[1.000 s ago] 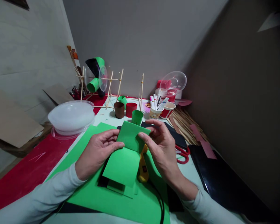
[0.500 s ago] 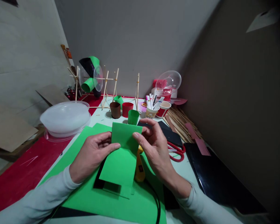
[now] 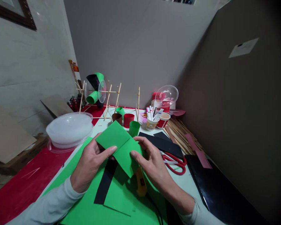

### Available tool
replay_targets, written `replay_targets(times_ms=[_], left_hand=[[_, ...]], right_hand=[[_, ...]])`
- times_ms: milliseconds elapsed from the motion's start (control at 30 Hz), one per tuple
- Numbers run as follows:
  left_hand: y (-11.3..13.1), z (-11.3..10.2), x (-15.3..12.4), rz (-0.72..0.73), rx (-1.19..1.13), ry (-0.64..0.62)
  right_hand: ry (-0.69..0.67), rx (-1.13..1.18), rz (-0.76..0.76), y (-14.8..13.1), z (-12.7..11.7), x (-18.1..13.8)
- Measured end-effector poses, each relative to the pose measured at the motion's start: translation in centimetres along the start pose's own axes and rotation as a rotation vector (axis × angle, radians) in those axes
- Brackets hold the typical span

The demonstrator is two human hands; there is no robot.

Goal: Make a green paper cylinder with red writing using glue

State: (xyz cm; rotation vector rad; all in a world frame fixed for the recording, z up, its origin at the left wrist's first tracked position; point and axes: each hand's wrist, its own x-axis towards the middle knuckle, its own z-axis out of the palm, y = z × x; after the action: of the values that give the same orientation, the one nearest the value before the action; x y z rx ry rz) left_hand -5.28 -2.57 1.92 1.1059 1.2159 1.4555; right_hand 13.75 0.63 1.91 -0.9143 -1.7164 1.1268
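Note:
Between my two hands I hold a creased piece of green card (image 3: 118, 142), tilted with one corner pointing away. My left hand (image 3: 90, 162) pinches its left side, thumb on top. My right hand (image 3: 152, 162) grips the right side, with the thumb on the face and the fingers behind. Under the card lie a black strip (image 3: 105, 184) and a larger green sheet (image 3: 81, 209). A yellow-handled tool with a black cord (image 3: 141, 184) rests just below the card; its front end is hidden.
Red-handled scissors (image 3: 175, 164) and black card pieces (image 3: 164, 145) lie to the right, near a black glossy panel (image 3: 215, 184). Small paper cups (image 3: 128, 120), a cup of markers (image 3: 152, 123) and a stick frame (image 3: 110, 93) stand behind. Plastic lids (image 3: 69, 128) are stacked left.
The green card has turned from upright to a slanted position, and its crease now runs diagonally. Both hands still hold it. The view has tipped upward.

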Motion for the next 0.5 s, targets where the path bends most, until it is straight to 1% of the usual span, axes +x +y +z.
replay_targets(times_ms=[67,100,133,200,267,333,400,500], left_hand=[[0.2,-0.4,0.3,-0.027,0.001,0.002],[0.3,-0.6,0.5,-0.018,0.02,0.018],[0.5,-0.9,0.7,0.016,0.055,0.04],[1.0,-1.3,1.1,0.13,0.189,0.06],[1.4,-1.5,1.3,0.221,0.359,-0.01],[1.6,-1.4,1.3,0.225,0.495,-0.141],[1.5,-1.0,1.0,0.189,0.559,-0.234],[1.2,-0.6,0.6,0.162,0.504,-0.246]], right_hand=[[0.023,-0.139,-0.045,-0.5,-0.8,0.3],[0.001,-0.195,-0.051,-0.8,-1.1,0.4],[-0.034,-0.242,-0.051,-1.0,-1.5,0.5],[-0.141,-0.318,-0.053,-1.4,-2.0,0.6],[-0.246,-0.337,-0.08,-1.6,-2.4,0.7],[-0.29,-0.303,-0.133,-1.8,-2.6,0.6],[-0.262,-0.258,-0.181,-1.9,-2.6,0.6],[-0.162,-0.168,-0.174,-1.9,-2.6,0.6]])
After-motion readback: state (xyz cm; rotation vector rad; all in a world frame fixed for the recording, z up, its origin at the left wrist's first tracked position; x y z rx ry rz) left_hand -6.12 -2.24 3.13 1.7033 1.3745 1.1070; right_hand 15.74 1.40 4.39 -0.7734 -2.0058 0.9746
